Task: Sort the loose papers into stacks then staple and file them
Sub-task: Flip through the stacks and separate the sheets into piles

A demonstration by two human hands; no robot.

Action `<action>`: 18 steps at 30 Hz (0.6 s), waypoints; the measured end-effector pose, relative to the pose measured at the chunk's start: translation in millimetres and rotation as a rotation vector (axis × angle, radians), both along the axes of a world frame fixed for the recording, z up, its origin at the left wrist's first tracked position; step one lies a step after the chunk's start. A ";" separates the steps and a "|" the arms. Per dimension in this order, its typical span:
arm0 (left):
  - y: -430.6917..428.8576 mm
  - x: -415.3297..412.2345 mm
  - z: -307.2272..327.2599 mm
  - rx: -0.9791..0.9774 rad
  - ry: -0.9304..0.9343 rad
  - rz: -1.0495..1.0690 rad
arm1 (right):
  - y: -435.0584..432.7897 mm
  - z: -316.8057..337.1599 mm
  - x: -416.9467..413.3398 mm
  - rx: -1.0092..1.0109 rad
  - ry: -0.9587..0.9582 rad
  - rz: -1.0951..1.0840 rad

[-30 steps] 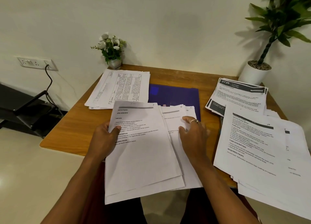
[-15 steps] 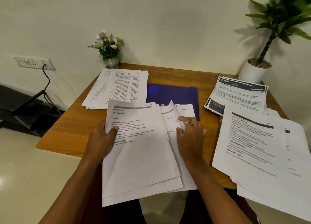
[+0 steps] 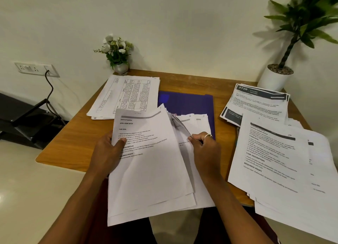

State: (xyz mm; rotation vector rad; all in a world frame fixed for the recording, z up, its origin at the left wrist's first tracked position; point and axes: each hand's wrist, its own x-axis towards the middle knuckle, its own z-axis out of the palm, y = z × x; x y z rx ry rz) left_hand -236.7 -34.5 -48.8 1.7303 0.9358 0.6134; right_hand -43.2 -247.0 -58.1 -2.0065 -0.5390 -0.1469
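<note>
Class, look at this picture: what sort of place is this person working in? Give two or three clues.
Probably a home or small-office desk: a wooden table against a plain wall, stacks of printed papers, a blue folder and a potted plant.

A small wooden desk set against a plain cream wall, spread with stacks of printed papers around a blue folder, flanked by a potted plant, a vase of white flowers and a wall switch panel, marks a modest office corner.
</note>
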 end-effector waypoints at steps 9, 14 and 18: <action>-1.3 2.3 0.8 -0.035 -0.032 0.012 | 0.4 -2.9 -1.3 0.024 0.037 -0.013; -0.5 2.8 0.3 -0.052 -0.035 0.027 | -0.2 -0.3 -1.6 0.002 -0.150 0.060; -1.5 2.8 0.3 -0.049 -0.043 0.024 | 0.1 -2.8 -0.2 0.028 -0.246 0.057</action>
